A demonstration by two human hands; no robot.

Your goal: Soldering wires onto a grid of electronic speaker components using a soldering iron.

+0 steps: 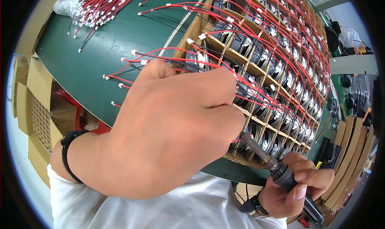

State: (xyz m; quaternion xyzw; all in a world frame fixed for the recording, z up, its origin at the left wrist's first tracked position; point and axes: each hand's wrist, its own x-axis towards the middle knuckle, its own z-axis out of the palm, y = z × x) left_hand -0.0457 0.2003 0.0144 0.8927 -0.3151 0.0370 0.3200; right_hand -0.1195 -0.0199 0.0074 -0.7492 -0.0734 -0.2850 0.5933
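My right hand (301, 185) grips the dark handle of a soldering iron (285, 177). The iron's metal barrel points up and left, and its tip is hidden behind my left hand. Large in the foreground, my left hand (180, 121) is closed with its fingers curled away, so whatever they hold does not show. It hovers over the near left corner of a cardboard divider grid (248, 65). Small round black-rimmed speakers (276, 70) sit on edge in the compartments. Red and black wires (218, 64) with white plugs trail from them, some passing by my left hand.
The grid lies on a green tabletop (100, 64). A bundle of red wires with white plugs (108, 6) rests at the far left. Open cardboard boxes (40, 84) and a red bin (80, 117) stand beyond the left edge. Flat cardboard pieces (349, 161) lean at the right.
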